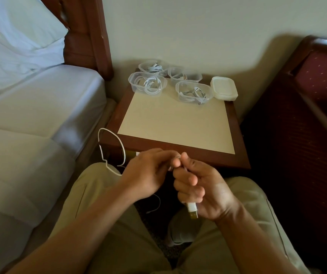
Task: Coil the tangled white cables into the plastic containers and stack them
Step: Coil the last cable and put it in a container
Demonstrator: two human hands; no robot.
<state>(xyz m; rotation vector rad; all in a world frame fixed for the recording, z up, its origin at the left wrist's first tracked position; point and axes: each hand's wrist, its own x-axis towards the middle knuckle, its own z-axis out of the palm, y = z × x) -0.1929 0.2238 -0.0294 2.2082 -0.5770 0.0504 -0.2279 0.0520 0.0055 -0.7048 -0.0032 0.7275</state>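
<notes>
A white cable (pixel 112 149) is held in both hands, low in the middle of the view, just in front of the table (pixel 176 123). The right hand (pixel 200 186) is curled around the cable, so its grip is closed on it. The cable's white plug (pixel 191 209) sticks out of the bottom of that fist, at 6 o'clock from the fingers. The left hand (pixel 148 173) is placed at 9 o'clock from the right hand, and the two are touching. The cable is pinched by the left grip, right beside the right thumb. From the left hand, the cable is looped up and out toward 10 o'clock, past the near left corner of the table. A thin part of it is also seen hanging below the left wrist.

Four clear plastic containers (pixel 147 84) are set at the far end of the table, at 12 o'clock from the hands. They are placed in two rows, close together. A coiled white cable is seen inside each one. A stack of lids (pixel 224 88) is placed at 3 o'clock from the containers, just beside them.

A bed (pixel 30 107) with a pillow (pixel 16 24) is seen at 9 o'clock from the table. A dark red chair (pixel 321 80) is seen at 3 o'clock. Tan trousers (pixel 103 204) are worn by the person.
</notes>
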